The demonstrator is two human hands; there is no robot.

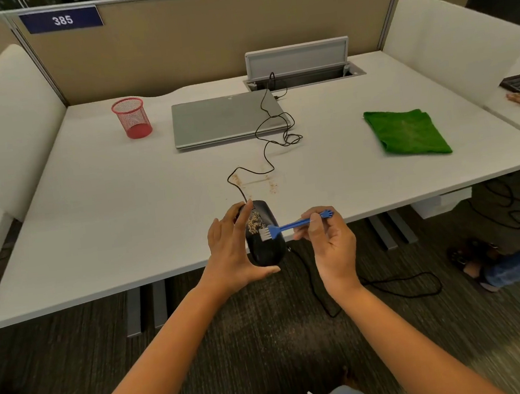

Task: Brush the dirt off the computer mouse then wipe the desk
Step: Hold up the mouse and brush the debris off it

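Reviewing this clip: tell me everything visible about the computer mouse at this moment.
The computer mouse is a glossy black, oval, wired model, seemingly plastic. A patch of tan, crumb-like dirt sits on its upper front half. The left hand holds it at the desk's near edge, fingers along its left side and thumb under its rear end. The white bristles of a small blue brush, pinched by the right hand, touch its top beside the dirt. Its thin black cable runs from the front across the desk toward the laptop.

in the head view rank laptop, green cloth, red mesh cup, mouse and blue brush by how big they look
1. laptop
2. green cloth
3. mouse and red mesh cup: look alike, and the mouse is held nearer the camera, so unranked
4. blue brush
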